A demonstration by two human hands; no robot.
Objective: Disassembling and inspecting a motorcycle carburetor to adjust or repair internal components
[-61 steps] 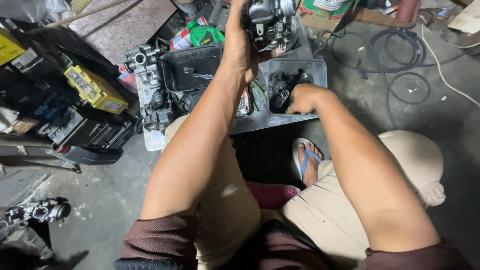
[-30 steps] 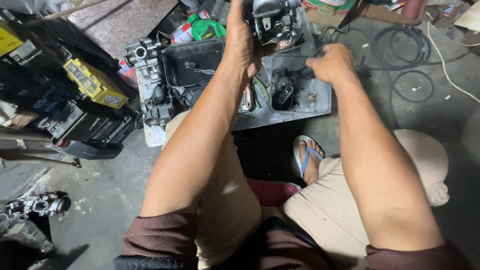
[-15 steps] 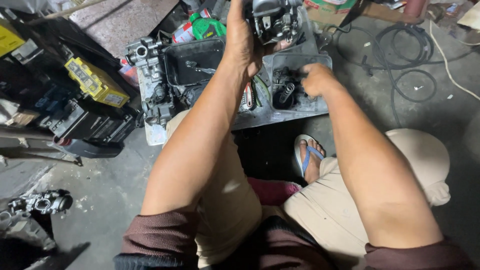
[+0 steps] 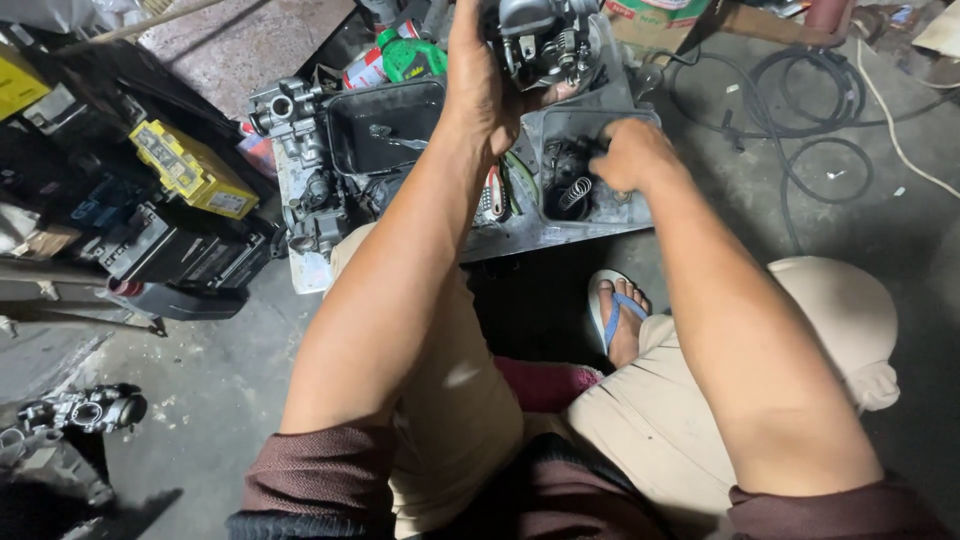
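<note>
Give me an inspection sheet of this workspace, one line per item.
Surface: bare concrete floor, dusty.
Job's things: metal carburettor; grey parts tray with a coil spring and dark small parts.
Clutter: black tray, green bottle, yellow box, loose metal engine parts.
Hands: left hand grips the carburettor; right hand reaches into the parts tray, fingers hidden.
Cables: black hose coils on the floor.
Surroundings: sandalled foot, another carburettor lower left.
</note>
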